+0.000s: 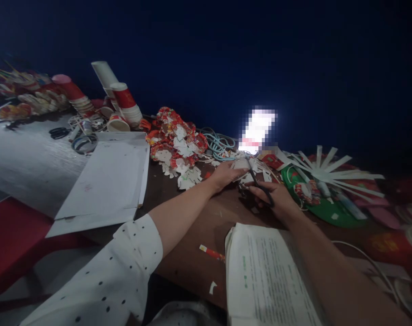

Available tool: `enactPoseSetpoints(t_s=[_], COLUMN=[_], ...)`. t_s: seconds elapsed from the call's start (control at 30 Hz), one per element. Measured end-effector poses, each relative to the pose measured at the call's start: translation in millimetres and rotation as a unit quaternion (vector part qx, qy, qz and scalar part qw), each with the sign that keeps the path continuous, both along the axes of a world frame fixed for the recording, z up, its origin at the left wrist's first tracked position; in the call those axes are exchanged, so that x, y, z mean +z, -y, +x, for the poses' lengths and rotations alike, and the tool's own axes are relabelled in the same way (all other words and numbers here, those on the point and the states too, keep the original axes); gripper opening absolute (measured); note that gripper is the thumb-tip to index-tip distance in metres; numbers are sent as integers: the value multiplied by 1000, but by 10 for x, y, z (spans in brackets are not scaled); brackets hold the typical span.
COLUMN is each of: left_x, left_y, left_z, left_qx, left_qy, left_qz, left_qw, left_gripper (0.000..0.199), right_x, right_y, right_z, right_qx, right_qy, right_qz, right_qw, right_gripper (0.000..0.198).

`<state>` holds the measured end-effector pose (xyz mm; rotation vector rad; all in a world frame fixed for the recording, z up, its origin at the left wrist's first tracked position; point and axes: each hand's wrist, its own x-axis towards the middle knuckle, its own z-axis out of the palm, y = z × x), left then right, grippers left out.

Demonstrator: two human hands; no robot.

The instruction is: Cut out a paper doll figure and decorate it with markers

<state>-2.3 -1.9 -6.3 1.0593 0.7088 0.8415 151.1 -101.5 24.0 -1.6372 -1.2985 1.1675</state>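
Observation:
My left hand (pixel 226 175) is closed on a small white paper piece (pixel 240 165), above the brown table. Close beside it on the right, my right hand (pixel 277 195) grips a pair of dark-handled scissors (pixel 254 175). The blades point away from me and lie at the paper's right edge; whether they are parted is unclear. White paper scraps (pixel 265 170) lie just behind both hands. To the left is a heap of red and white paper cut-outs (pixel 181 145), several with notched edges.
An open printed book (pixel 260 267) lies in front. A white box lid (pixel 107 181) and stacked paper cups (pixel 126 102) stand left. Behind are a glowing, pixelated screen (pixel 258 129) and a pale blue cable (pixel 219 144). A green disc (pixel 338 210) and a fan of white strips (pixel 328 172) are right.

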Motion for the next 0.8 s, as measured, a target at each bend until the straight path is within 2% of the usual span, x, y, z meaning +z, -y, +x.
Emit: enactPoseSetpoints(t_s=[0.43, 0.8], left_x=[52, 82], left_y=[23, 50], left_z=[-2, -36], left_qx=[-20, -19], left_qy=[51, 66], left_qz=[-65, -75], left_qw=[996, 995], left_gripper=[39, 41], right_x=[79, -68], right_y=[38, 23], right_z=[-67, 21], right_qx=[0, 21], right_qy=[4, -39], right_qz=[22, 32], right_qw=[1000, 999], right_gripper=[39, 34])
